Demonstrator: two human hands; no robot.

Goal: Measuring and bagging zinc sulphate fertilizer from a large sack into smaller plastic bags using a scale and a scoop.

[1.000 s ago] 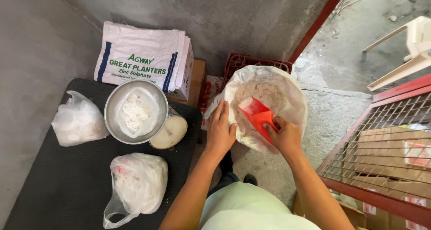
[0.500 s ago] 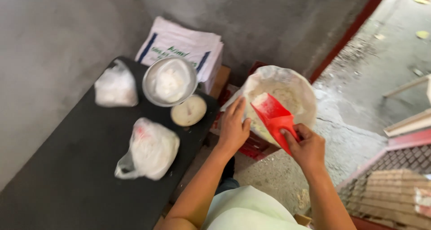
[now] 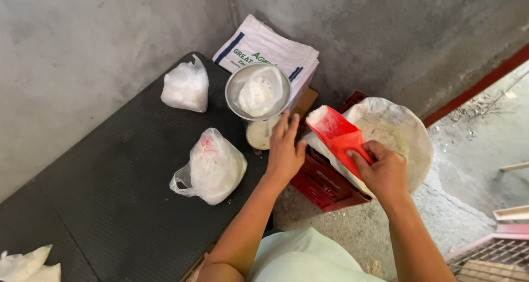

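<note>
Right hand point(image 3: 386, 174) closed around the handle of a red scoop point(image 3: 337, 134). The scoop is lifted clear of the big open white sack point(image 3: 397, 136) and carries a small heap of white grain or powder at its front lip. It hangs between the sack and the metal scale pan point(image 3: 258, 91).

Left hand point(image 3: 284, 152) open, fingers spread and pointing toward the pan, holding nothing. Its fingertips lie just beside the pale round dial point(image 3: 260, 134) under the pan; actual contact cannot be made out.

The pan holds a thin plastic bag point(image 3: 259, 92), mouth open, with some white stuff in it. Judged from this, the weighing is partway along: the bag has a portion, and the scoopful is not yet tipped in.

On the black table point(image 3: 99, 194): one knotted filled bag point(image 3: 212, 166) near the left forearm, and another point(image 3: 186, 88) farther back by the wall. Two portions look finished. More white plastic shows at the near-left corner point(image 3: 25, 264).

A folded printed woven sack point(image 3: 270, 49) lies behind the scale. A red crate point(image 3: 325, 184) sits under the open sack. Bare concrete wall and floor around.
</note>
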